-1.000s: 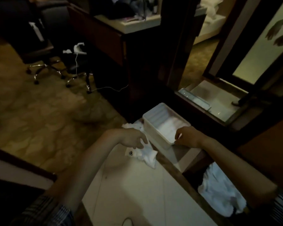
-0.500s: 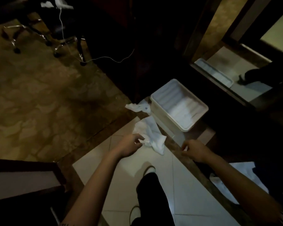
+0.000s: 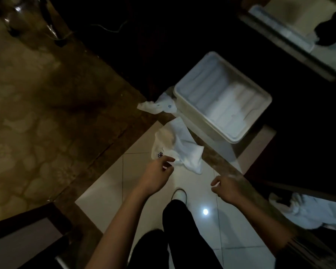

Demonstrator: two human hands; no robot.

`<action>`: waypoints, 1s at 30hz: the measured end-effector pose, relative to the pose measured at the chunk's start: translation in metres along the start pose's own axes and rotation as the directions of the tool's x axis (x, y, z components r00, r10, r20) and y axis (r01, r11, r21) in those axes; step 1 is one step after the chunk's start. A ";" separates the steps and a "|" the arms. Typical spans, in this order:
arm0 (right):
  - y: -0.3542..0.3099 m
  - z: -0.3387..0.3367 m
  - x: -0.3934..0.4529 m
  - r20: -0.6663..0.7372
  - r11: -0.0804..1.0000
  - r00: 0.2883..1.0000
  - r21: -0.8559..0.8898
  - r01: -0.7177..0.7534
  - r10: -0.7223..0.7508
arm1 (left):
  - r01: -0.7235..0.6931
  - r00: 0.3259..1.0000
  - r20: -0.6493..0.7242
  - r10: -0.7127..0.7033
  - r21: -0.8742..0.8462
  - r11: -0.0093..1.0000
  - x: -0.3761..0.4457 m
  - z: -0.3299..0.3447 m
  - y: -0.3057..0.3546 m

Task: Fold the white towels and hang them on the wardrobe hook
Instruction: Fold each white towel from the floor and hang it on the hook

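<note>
A crumpled white towel [image 3: 182, 148] with a small dark logo lies on the floor tiles beside the white plastic bin [image 3: 260, 98]. My left hand [image 3: 156, 174] hovers at the towel's near edge with fingers loosely curled and nothing in its grip. My right hand [image 3: 228, 188] hangs over the tiles to the right, also loosely curled and holding nothing. A second white towel [image 3: 156, 106] lies bunched at the bin's left corner. Rolled white towels [image 3: 219, 101] fill the bin. No wardrobe hook is in view.
More white cloth [image 3: 308, 210] lies heaped low on the right behind a dark wooden ledge. My dark trouser leg and white shoe [image 3: 179, 196] stand on the tiles between my hands. Patterned carpet [image 3: 37, 113] spreads left; dark furniture rises behind the bin.
My left hand dragged the towel away from the bin onto the tiles and released it. My right hand left the bin's rim and drew back. The view tilted down and rose.
</note>
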State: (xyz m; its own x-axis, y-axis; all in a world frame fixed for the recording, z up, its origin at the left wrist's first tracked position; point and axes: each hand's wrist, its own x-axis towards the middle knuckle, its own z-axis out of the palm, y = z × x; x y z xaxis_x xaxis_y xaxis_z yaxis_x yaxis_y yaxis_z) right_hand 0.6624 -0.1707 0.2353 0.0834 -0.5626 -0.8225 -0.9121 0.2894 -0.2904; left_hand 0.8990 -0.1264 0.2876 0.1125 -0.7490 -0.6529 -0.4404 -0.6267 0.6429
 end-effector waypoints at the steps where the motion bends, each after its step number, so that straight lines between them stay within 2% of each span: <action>1: 0.004 0.008 0.015 0.011 1.000 1.000 0.008 -0.027 0.027 | 0.017 1.000 -0.004 -0.017 -0.004 1.000 0.013 0.006 -0.009; 5: 0.019 0.037 0.079 0.028 0.998 0.997 0.014 -0.066 0.066 | 0.065 0.998 -0.007 -0.065 0.000 0.998 0.069 0.033 -0.051; 9: 0.038 0.070 0.145 -0.004 0.999 1.000 -0.043 -0.030 0.030 | 0.084 0.995 0.054 -0.087 0.072 0.994 0.130 0.058 -0.097; 17: 0.074 0.122 0.284 -0.114 0.987 0.993 -0.153 -0.051 0.033 | -0.022 0.997 0.079 0.007 0.195 0.981 0.250 0.091 -0.190; 21: 0.089 0.141 0.348 -0.099 0.992 0.993 -0.104 -0.070 0.060 | -0.120 0.987 0.142 0.071 0.378 0.918 0.315 0.106 -0.217; 26: 0.110 0.167 0.409 -0.218 0.997 0.974 -0.033 -0.075 0.067 | -0.321 0.947 0.160 0.279 0.414 0.852 0.400 0.132 -0.210; 30: 0.117 0.172 0.439 -0.313 0.987 0.946 0.160 -0.030 0.079 | -0.367 0.928 0.139 0.346 0.512 0.776 0.449 0.144 -0.216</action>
State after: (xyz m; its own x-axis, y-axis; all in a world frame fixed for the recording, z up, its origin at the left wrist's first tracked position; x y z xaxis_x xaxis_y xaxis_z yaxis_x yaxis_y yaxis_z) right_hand 0.6611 -0.2505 -0.2436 -0.1189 -0.7520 -0.6483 -0.8385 0.4258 -0.3401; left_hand 0.9169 -0.2965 -0.2022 -0.1721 -0.8819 -0.4389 -0.8397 -0.1017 0.5335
